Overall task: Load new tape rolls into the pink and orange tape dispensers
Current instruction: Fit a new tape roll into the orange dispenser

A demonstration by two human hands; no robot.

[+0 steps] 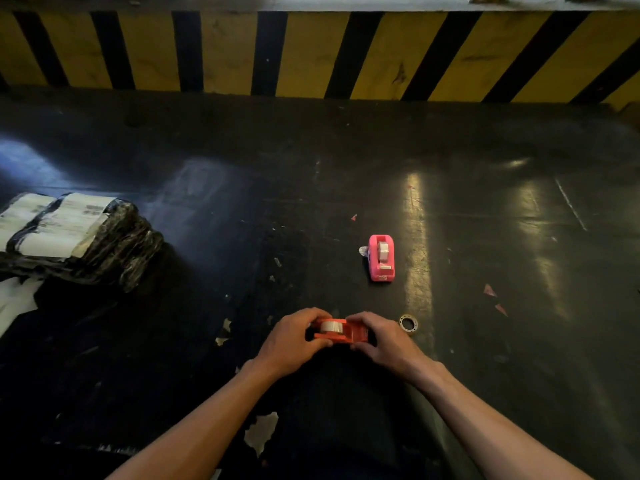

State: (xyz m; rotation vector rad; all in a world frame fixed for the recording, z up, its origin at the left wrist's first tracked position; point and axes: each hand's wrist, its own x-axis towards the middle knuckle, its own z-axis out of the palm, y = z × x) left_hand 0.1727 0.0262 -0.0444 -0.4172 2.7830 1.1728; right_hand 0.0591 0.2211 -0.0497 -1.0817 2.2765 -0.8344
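Note:
An orange tape dispenser (346,332) lies low in the middle of the view, with a clear tape roll (330,326) seated in it. My left hand (294,339) grips its left end and my right hand (379,339) grips its right end. Farther away and a little to the right, the pink tape dispenser (381,258) stands alone on the dark surface, a tape roll showing in its slot. A small ring-shaped empty tape core (408,322) lies flat just right of my right hand.
A stack of black-wrapped parcels with white labels (69,233) sits at the left. A yellow-and-black striped barrier (311,53) runs across the back. Small scraps of paper and tape (490,291) dot the glossy black surface (485,220).

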